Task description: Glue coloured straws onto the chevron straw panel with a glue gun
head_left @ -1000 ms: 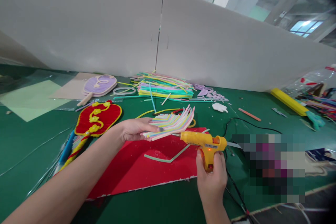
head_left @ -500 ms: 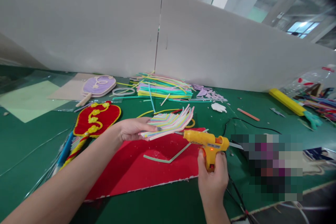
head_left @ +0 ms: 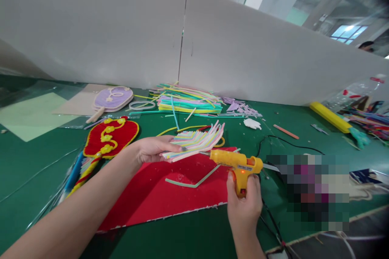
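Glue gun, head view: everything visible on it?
The glue gun has a yellow, plastic-looking body with a small label, a lit orange light, a reddish switch low on the handle and a thin metallic nozzle. A pale glue stick juts from its rear. The right hand grips the handle; the barrel lies roughly level, nozzle at the strip bundle's lower edge. Contact there is unclear.

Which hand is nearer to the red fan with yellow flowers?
Left. The left hand is just right of the red fan; the right hand is farther right, on the glue gun.
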A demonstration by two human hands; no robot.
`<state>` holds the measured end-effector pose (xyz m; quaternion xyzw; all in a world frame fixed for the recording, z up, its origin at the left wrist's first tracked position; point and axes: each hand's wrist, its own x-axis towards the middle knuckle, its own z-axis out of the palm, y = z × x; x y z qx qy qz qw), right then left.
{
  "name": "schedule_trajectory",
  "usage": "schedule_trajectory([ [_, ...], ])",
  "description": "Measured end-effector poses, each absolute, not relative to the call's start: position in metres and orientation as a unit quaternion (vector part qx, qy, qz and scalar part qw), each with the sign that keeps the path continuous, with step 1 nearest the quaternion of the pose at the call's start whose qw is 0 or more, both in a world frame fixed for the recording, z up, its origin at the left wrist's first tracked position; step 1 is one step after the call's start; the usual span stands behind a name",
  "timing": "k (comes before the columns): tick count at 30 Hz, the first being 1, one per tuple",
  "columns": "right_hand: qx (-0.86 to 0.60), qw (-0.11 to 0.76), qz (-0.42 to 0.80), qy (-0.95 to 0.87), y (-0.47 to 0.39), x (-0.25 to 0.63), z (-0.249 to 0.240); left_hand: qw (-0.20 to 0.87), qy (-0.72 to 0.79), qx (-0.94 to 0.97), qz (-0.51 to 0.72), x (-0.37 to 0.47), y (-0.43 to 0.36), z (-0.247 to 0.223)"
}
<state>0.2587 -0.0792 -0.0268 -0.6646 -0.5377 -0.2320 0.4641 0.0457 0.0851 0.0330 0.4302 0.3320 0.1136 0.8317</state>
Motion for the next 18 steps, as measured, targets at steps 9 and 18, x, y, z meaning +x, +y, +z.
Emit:
schedule_trajectory([
  [9,-0.667,0.464,-0.232,-0.535,-0.0788,0.2560,-0.0301,0.836,0.321,0.432,0.111,0.0483,0.0833,0.0339],
  [18,-0.662,0.468,-0.239,-0.535,-0.0783,0.2550,-0.0283,0.835,0.313,0.439,0.107,0.0479,0.0844,0.0321],
])
